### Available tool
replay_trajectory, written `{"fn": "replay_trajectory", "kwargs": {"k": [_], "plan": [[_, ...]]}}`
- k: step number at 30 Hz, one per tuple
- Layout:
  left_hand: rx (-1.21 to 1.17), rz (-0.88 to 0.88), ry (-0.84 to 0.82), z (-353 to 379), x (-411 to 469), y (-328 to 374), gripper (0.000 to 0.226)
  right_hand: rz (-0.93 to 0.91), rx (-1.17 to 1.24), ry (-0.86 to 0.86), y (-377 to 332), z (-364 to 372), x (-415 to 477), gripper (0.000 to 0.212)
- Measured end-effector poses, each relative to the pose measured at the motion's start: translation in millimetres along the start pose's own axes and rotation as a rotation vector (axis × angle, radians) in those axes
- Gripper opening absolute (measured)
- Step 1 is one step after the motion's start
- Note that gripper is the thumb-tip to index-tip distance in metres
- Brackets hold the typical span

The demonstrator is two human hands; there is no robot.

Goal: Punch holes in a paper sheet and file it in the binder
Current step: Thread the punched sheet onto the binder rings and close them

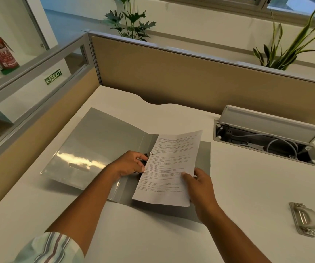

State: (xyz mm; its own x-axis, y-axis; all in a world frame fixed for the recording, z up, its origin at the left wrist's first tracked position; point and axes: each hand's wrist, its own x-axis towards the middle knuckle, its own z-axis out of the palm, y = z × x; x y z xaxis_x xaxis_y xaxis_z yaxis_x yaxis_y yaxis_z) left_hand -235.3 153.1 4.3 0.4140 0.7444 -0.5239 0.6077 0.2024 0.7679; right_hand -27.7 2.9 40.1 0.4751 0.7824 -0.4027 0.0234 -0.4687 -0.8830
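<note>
A grey binder [96, 147] lies open on the white desk, its cover spread to the left. A printed paper sheet [171, 164] lies over the binder's right half, its left edge at the metal rings [150, 153]. My left hand [132, 164] sits at the ring mechanism, fingers pinching the sheet's left edge. My right hand [200, 185] holds the sheet's lower right edge, thumb on top. A metal hole punch [304, 219] rests on the desk at the far right, apart from both hands.
An open cable tray [266, 139] with wires is set into the desk at the back right. Beige partition panels [171, 76] wall the desk at the back and left. Plants stand behind the partition.
</note>
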Motion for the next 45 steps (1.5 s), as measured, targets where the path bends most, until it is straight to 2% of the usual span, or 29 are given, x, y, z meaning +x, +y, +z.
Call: {"fn": "replay_trajectory", "kwargs": {"k": [7, 17, 25, 28, 30, 32, 34, 37, 45], "plan": [[-0.004, 0.010, 0.051, 9.3, 1.9, 0.7, 0.045, 0.002, -0.064, 0.008, 7.9, -6.9, 3.0, 0.017], [0.099, 0.036, 0.355, 22.1, 12.8, -5.3, 0.015, 0.094, -0.132, -0.030, 33.9, -17.4, 22.5, 0.020], [0.188, 0.027, 0.389, 34.1, 20.3, -9.4, 0.010, 0.141, -0.249, -0.006, 50.5, -23.8, 36.3, 0.008], [0.208, 0.029, 0.399, 35.3, 21.5, -11.1, 0.009, 0.102, -0.358, 0.080, 53.2, -24.9, 33.6, 0.030], [0.206, 0.032, 0.403, 36.1, 21.8, -11.2, 0.009, -0.025, -0.542, 0.224, 53.7, -21.8, 30.3, 0.055], [0.206, 0.032, 0.403, 36.5, 23.4, -12.0, 0.008, -0.211, -0.610, 0.315, 48.2, -13.1, 25.1, 0.056], [0.205, 0.032, 0.403, 36.4, 24.7, -12.7, 0.007, -0.335, -0.522, 0.229, 41.5, 3.2, 22.3, 0.043], [0.179, 0.030, 0.402, 35.0, 23.3, -14.0, 0.006, -0.396, -0.513, 0.033, 32.8, 32.7, 21.1, 0.031], [0.151, 0.046, 0.517, 38.8, -9.1, -36.6, 0.019, -0.495, -0.764, -0.177, 41.6, 68.9, 31.7, 0.041]]}}
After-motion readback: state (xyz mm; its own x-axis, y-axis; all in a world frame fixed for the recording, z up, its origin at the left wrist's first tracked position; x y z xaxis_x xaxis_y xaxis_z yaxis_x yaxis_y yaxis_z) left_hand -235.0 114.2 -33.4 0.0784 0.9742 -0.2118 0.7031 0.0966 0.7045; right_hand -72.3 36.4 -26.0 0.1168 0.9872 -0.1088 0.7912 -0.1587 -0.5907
